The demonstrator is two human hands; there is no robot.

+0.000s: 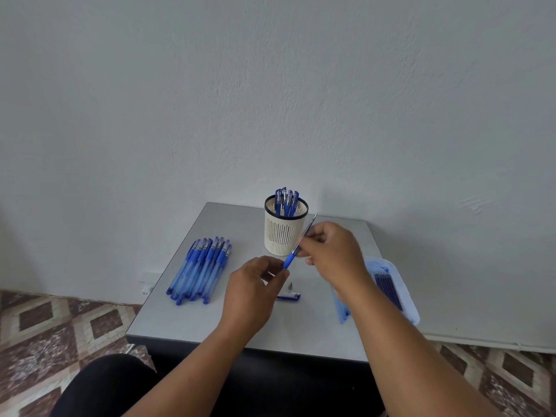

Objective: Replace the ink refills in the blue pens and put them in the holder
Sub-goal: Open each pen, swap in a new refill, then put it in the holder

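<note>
Blue plastic pen parts are spread across the grey bench (210,320). Both hands work above its centre, just in front of the slotted holder (284,233), which already contains several finished pens (286,201). The left hand (255,288) pinches the blue grip section (289,260) at its lower end; the right hand (332,251) pinches the thin refill (310,227), which projects up and away from that section toward the holder's rim. Whether the refill is going in or coming out cannot be told.

A stack of pens (200,267) lies at the left, well apart from the hands. A detached cap (288,297) and a small tip piece (290,286) lie just below the left hand. A clear tray (404,293) holding dark refills (388,288) sits at the right, partly hidden by the right forearm.

Likely faults:
- Refill bending, caused by pushing off-axis.
- Tip piece rolling off the bench, caused by a brush from the left hand.
- Holder tipping, caused by the refill end striking its rim.
</note>
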